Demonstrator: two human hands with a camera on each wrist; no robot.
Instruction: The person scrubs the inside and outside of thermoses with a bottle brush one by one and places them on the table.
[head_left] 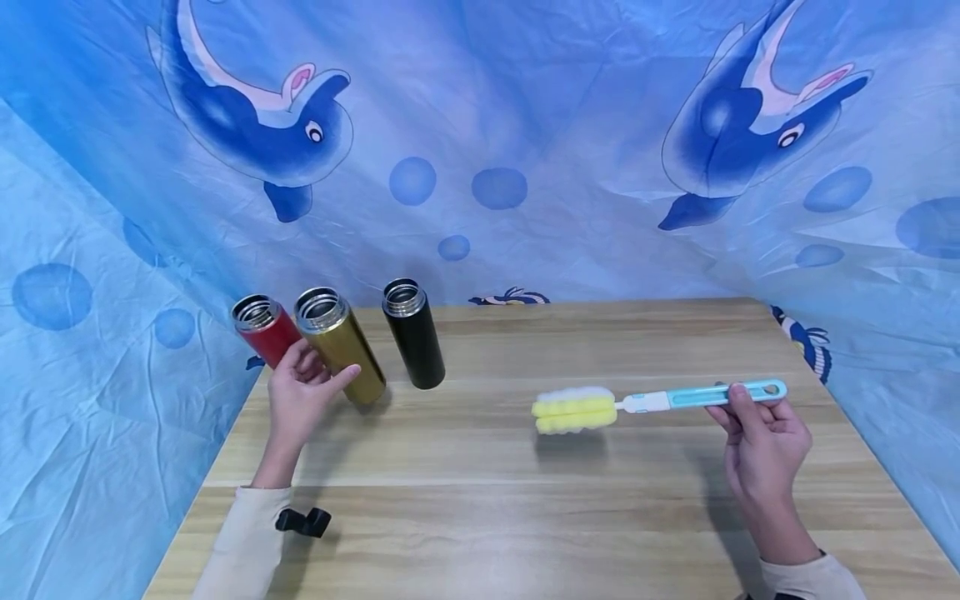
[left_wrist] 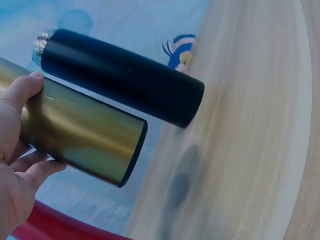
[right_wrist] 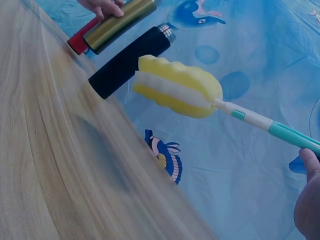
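Note:
My left hand (head_left: 302, 396) grips a gold thermos bottle (head_left: 352, 358), with the thumb on one side and fingers on the other in the left wrist view. The bottle's steel mouth is uncapped; whether its base touches the table I cannot tell. Close behind that hand is a red bottle (head_left: 272, 332), partly covered by it. To the right stands a black bottle (left_wrist: 122, 77), also uncapped. My right hand (head_left: 768, 446) pinches the turquoise handle of a bottle brush (right_wrist: 177, 87). Its yellow and white sponge head points left, held above the table.
The wood-grain table (head_left: 480, 517) fills the lower view. Blue curtains (head_left: 525, 100) with dolphin pictures hang behind and at the sides. A black strap piece (head_left: 303, 522) sticks out from the left sleeve.

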